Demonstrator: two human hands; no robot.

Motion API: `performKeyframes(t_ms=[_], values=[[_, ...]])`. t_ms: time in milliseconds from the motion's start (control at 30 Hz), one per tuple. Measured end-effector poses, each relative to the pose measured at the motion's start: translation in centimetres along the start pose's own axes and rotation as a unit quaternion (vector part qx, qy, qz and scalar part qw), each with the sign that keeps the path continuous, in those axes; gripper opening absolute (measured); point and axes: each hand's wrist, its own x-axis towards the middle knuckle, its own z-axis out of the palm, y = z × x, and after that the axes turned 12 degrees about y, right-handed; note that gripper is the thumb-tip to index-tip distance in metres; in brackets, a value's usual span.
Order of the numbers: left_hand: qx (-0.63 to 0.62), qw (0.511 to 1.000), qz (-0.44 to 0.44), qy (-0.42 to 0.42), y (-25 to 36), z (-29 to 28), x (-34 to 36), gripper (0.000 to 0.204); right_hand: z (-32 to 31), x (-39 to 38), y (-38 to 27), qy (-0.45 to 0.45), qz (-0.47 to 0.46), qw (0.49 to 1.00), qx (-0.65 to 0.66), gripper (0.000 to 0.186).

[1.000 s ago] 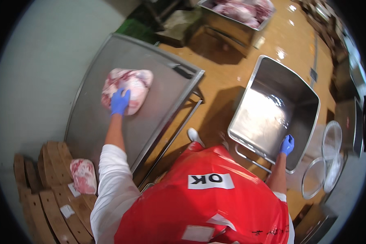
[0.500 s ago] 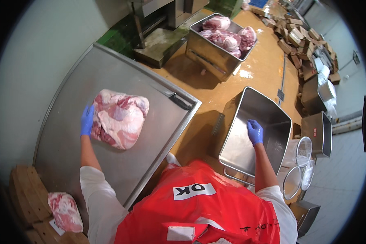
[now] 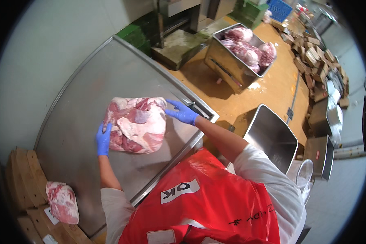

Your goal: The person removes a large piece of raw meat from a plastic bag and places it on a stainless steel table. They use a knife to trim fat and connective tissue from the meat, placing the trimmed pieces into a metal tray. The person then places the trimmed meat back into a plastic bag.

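The meat [image 3: 138, 124] lies flat on the metal surface [image 3: 89, 81], between the two blue-gloved hands. The left hand [image 3: 103, 140] touches its left edge, thumb and fingers parted rather than clamped. The right hand [image 3: 183, 112] reaches to the upper right edge with fingers apart; whether the tips press on it or stop just beside it, I cannot tell.

The slab looks thick and broad, so it is probably heavy, soft and floppy, likely to sag if held at one end. The pale fat and moist red flesh look slippery, especially under gloves. Opposite edges seem the best hold, with fingers tucked well underneath and the weight shared; pinching the loose flaps on top could let it slide or tear.
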Motion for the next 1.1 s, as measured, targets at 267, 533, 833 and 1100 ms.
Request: performKeyframes(t_ms=[267, 533, 833, 1100], values=[[-0.171, 0.957, -0.173, 0.155, 3.8, 3.4, -15.2, 0.063, 3.3, 12.3, -3.4, -0.181, 0.167, 0.956, 0.157, 0.079], [-0.517, 0.757, -0.356, 0.183, 3.8, 9.6, -25.5, 0.068, 6.7, 14.9, -0.3, -0.265, 0.208, 0.921, 0.198, 0.081], [-0.595, 0.736, -0.23, 0.228, 3.2, 13.8, -24.2, 0.076, 5.7, 15.7, 2.3, -0.494, 0.392, 0.738, 0.24, 0.067], [-0.486, 0.8, -0.195, 0.291, 4.6, 14.7, -23.4, 0.069, 4.9, 15.7, 0.5, -0.509, 0.381, 0.751, 0.176, 0.062]])
